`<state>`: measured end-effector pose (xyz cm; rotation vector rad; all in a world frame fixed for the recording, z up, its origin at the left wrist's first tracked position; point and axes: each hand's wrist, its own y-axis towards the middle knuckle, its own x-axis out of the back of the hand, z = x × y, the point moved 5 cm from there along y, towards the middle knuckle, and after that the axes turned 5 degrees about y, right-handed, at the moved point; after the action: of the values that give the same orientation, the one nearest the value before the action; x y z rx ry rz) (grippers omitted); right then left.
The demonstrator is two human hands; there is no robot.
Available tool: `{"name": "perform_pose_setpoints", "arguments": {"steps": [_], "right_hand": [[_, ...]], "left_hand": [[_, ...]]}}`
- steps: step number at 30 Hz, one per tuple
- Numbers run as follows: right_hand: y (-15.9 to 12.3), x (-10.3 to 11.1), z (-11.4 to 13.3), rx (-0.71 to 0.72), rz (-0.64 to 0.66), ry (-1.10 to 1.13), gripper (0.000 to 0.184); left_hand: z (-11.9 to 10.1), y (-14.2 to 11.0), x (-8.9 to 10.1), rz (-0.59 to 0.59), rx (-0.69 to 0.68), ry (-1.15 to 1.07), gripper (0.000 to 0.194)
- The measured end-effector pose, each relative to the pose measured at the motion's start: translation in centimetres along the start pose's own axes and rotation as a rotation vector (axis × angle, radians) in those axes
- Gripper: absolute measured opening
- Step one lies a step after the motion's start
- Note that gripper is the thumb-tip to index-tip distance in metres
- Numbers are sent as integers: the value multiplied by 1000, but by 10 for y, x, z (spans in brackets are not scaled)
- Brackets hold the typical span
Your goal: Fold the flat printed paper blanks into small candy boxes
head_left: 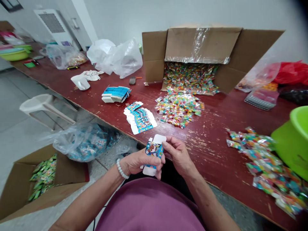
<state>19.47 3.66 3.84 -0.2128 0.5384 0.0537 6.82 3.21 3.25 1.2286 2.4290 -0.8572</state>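
Scratched red table (211, 141); left hand (139, 162), right hand (176, 154) both grasping small blue printed carton (154, 150), white flaps open.

A small carton (154, 150) is sitting between the left hand (141, 162) and the right hand (178, 155) at the near edge of the table (211, 141). At twelve o'clock from it a big cardboard box (204, 54) is lying on its side at the back, with a heap of candy packets (179, 109) spilling out before it, and flat cartons (139, 118) are lying at eleven o'clock. At three o'clock more packets (264, 163) are lying beside a basin (292, 141), and at eight o'clock a second box (31, 183) is standing on the floor beside a plastic bag (81, 141).
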Motion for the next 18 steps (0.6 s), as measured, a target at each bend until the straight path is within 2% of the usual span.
{"name": "perform_pose_setpoints", "arguments": {"steps": [3,6,10,12,13,15,16,18], "right_hand": [[-1,-2,1,46,19,-59,37],[-1,-4,3,102,49,-80,38],[1,-6,2,134,73,-126,48],[1,-6,1,157,38,-201,53],[0,-4,4,206,-23,-268,56],[-4,-1,14,391,-166,-475,56],[-7,-2,20,500,-193,-601,53],[-12,-9,29,666,-108,-831,40]], "left_hand": [[-2,0,-3,-151,-62,79,38],[-6,1,-5,-288,-127,123,41],[-9,2,-3,-399,-173,213,43],[-10,3,-3,-397,-199,236,45],[-11,3,-3,-378,-210,231,46],[-11,3,-4,-317,-221,189,48],[-10,2,-4,-288,-220,165,51],[-10,-1,-3,-262,-208,168,55]]}}
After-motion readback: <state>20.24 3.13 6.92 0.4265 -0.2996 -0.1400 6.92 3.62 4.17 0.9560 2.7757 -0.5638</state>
